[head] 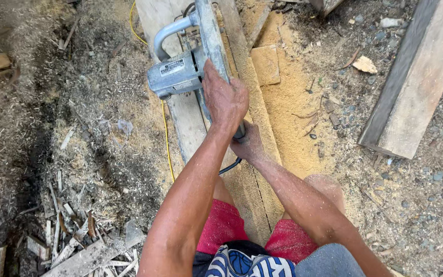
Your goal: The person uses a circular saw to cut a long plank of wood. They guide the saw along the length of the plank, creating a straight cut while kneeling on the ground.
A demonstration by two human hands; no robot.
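A grey metal power saw [180, 69] with a curved front handle rests on a long wooden plank [190, 118] that runs away from me on the ground. My left hand [225, 97] grips the top of the saw body near its blade guard. My right hand [247, 143] is wrapped around the saw's rear handle, just behind and below the left hand. A dark power cord [230, 166] leaves the handle toward my legs. A cut line runs down the plank between my knees.
A yellow cord [167, 138] runs along the plank's left side. Yellow sawdust [293, 113] covers the ground to the right. A thick timber beam [416, 77] lies at the right. Wood scraps and shavings [73, 231] pile up at the lower left.
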